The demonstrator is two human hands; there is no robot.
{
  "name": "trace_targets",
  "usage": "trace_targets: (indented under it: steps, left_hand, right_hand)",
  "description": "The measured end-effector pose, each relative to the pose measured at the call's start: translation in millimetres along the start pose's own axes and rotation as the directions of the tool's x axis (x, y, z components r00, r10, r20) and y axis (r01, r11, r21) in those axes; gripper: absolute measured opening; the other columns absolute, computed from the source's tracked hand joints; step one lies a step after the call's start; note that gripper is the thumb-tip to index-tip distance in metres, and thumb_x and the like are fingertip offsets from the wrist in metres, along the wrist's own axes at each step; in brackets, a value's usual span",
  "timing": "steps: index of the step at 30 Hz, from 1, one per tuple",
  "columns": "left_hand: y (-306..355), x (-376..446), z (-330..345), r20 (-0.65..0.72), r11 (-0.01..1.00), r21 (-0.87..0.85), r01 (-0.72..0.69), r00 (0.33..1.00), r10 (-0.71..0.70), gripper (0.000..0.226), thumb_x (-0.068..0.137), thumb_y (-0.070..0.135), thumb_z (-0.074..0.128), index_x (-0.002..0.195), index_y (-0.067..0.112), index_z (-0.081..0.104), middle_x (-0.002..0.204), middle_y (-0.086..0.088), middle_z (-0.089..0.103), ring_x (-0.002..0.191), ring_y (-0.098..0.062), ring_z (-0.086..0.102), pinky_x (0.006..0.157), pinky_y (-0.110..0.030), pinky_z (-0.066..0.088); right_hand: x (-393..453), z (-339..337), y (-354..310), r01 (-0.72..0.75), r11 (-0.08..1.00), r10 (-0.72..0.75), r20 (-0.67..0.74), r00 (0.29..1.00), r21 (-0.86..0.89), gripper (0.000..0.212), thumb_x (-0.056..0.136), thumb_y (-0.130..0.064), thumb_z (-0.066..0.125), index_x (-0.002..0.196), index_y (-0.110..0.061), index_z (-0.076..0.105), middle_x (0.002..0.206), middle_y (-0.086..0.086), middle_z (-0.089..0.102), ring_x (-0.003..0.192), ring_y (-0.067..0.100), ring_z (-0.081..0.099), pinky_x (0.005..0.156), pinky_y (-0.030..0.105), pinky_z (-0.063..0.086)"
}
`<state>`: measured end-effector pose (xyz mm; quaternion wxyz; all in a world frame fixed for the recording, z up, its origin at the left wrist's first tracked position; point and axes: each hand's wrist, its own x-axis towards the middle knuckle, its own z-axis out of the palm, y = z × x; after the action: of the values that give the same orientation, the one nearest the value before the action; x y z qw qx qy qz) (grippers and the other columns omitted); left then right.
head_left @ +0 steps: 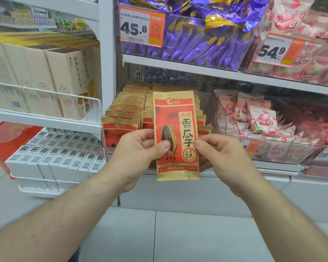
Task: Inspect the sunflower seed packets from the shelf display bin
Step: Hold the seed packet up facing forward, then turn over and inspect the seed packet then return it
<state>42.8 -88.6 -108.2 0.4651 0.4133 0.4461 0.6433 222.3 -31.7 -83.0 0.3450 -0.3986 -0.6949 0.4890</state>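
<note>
A red and tan sunflower seed packet (175,133) stands upright in front of the shelf, its printed front facing me. My left hand (138,150) pinches its left edge, thumb across the seed picture. My right hand (218,152) pinches the right edge at about the same height. Behind the packet, rows of several identical packets (125,114) stand on end in the display bin (110,154), partly hidden by my hands.
To the right stands a clear bin (273,148) of pink and white candy bags. Purple wrapped sweets (201,40) fill the shelf above. Beige boxes (64,82) and white barcode boxes (64,157) sit on wire racks at left. White floor tiles lie below.
</note>
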Motion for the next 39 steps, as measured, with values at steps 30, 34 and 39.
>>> trace_targets:
  steps: [30,34,39]
  left_hand:
    - [-14,5,2,0.027,0.989,0.114,0.098,0.994,-0.101,0.027,0.09,-0.008,0.06,0.097,0.015,0.049,0.111,-0.019,0.067,0.087,-0.032,0.065,0.076,-0.048,0.057]
    - [-8,0,8,0.104,0.994,0.02,0.108,0.989,-0.11,0.023,0.082,0.025,0.069,0.087,0.013,0.05,0.081,-0.01,0.069,0.071,-0.024,0.067,0.071,-0.044,0.06]
    - [-8,0,10,0.084,0.997,0.038,0.072,0.994,-0.075,0.044,0.07,0.036,0.083,0.086,0.015,0.048,0.073,-0.003,0.064,0.068,-0.022,0.063,0.068,-0.041,0.053]
  right_hand:
    - [-27,11,-1,0.133,0.982,-0.095,0.251,0.963,-0.137,0.097,0.076,0.006,0.076,0.149,-0.037,0.03,0.05,0.001,0.058,0.045,0.01,0.052,0.049,0.021,0.043]
    - [-28,15,1,0.133,0.98,-0.089,0.272,0.958,-0.149,0.102,0.076,0.005,0.077,0.152,-0.04,0.025,0.05,0.002,0.059,0.044,0.012,0.054,0.049,0.025,0.046]
    - [-29,19,8,0.145,0.966,-0.074,0.309,0.948,-0.215,0.103,0.076,-0.003,0.079,0.152,-0.042,0.021,0.055,0.002,0.063,0.05,0.013,0.057,0.054,0.025,0.046]
